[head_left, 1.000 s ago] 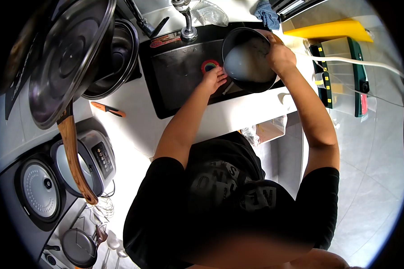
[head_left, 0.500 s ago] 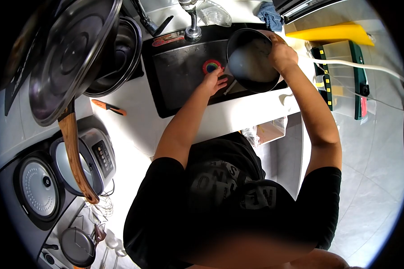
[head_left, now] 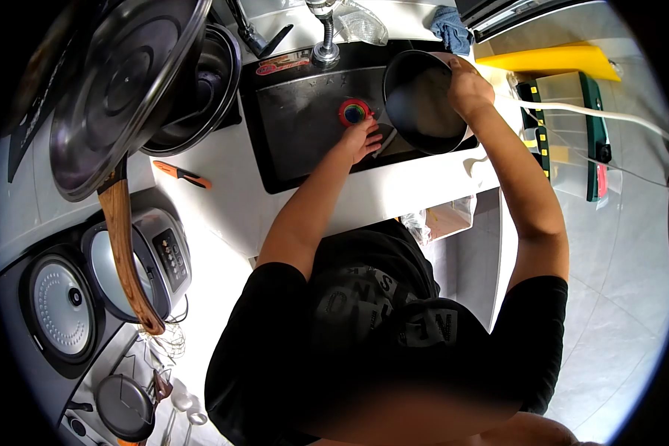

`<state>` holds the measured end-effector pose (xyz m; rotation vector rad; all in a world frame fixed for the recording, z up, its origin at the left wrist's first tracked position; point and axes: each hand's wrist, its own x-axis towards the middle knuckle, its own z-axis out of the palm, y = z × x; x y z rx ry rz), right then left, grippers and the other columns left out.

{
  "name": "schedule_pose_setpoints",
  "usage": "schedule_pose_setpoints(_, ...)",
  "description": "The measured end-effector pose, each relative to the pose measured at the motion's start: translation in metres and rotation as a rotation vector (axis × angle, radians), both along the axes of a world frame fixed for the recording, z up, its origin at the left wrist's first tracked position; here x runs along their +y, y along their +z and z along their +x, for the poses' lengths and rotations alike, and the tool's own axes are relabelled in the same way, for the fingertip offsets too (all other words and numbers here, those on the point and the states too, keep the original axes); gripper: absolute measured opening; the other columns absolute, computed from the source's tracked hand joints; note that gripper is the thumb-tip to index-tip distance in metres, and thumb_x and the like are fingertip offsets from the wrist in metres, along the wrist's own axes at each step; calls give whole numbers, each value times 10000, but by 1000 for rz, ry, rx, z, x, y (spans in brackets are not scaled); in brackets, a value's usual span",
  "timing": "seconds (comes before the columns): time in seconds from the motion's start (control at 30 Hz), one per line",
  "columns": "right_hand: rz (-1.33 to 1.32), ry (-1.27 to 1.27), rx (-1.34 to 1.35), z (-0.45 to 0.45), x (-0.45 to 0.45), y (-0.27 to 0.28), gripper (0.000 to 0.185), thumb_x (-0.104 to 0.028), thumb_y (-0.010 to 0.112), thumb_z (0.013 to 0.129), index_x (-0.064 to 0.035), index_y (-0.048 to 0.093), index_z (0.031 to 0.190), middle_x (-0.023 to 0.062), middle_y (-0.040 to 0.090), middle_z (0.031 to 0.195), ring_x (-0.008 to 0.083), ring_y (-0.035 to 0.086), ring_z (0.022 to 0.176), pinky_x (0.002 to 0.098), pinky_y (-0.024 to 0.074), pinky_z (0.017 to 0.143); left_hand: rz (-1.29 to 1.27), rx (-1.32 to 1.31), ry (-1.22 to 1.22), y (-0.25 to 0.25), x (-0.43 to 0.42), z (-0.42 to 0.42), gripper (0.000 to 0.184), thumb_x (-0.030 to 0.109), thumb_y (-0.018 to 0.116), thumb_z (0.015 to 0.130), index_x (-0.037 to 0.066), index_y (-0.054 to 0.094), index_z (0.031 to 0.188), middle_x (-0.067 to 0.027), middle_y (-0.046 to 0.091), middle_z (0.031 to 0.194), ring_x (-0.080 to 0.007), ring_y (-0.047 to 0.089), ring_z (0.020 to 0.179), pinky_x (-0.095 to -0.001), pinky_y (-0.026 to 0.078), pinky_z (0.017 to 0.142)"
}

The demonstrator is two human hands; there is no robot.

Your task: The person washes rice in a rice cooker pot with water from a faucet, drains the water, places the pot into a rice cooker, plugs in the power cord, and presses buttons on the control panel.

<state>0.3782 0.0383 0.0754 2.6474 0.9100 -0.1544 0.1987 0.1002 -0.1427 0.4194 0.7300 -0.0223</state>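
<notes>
My right hand (head_left: 470, 88) grips the rim of a dark, round pot (head_left: 426, 130) at its right side. The pot is tilted over the right part of the black sink (head_left: 290, 149), and its inside looks greyish and wet. My left hand (head_left: 361, 140) is over the middle of the sink with its fingers spread. Its thumb side is at the lower edge of a round red-rimmed thing (head_left: 344, 113) with a dark, green-blue centre; whether they touch I cannot tell. A pale, thin stick-like thing (head_left: 385, 143) lies beside the pot.
A faucet (head_left: 325, 52) stands behind the sink. An orange-and-black knife (head_left: 182, 175) lies on the counter to the left. A large pan with a wooden handle (head_left: 130, 256) juts in at left, near an open-lidded rice cooker (head_left: 172, 260). A blue cloth (head_left: 451, 30) lies at the back right.
The view has shifted slightly. My left hand has drawn a little down from the round red-rimmed thing, its fingers still spread. My right hand keeps its grip on the pot.
</notes>
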Motion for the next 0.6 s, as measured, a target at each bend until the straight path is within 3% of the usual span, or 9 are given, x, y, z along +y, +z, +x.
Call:
schedule_pose_setpoints(0.3,12,18,-5,-5,1,3,454,-158,361,867,-228,379,1316,135,524,1213,278,533,1085,365,426,902,8,-31,-36,6,-4,5,559,393,442,905,49,306,1324,-106,332,1370,-287,373,1212,-445,321,994)
schedule_pose_setpoints(0.4,79,-45,59,15,0,-21,478,-322,177,946,-88,380,1310,214,448,1269,327,488,1132,378,385,956,12,-43,-28,8,-7,8,587,404,424,909,51,263,1350,-108,294,1394,-290,362,1221,-444,308,1003)
schedule_pose_setpoints(0.5,18,-28,23,4,3,-13,439,-172,329,885,-227,375,1318,143,510,1227,287,541,1071,369,433,892,5,-39,-21,10,-8,10,579,409,416,910,52,272,1343,-109,282,1401,-288,368,1216,-444,309,1001)
schedule_pose_setpoints(0.6,0,1,2,-1,5,-10,443,-165,327,887,-229,369,1323,163,505,1225,296,545,1064,371,440,884,-11,-43,-15,14,-9,10,566,417,416,909,66,288,1335,-104,293,1393,-285,372,1209,-446,304,1002)
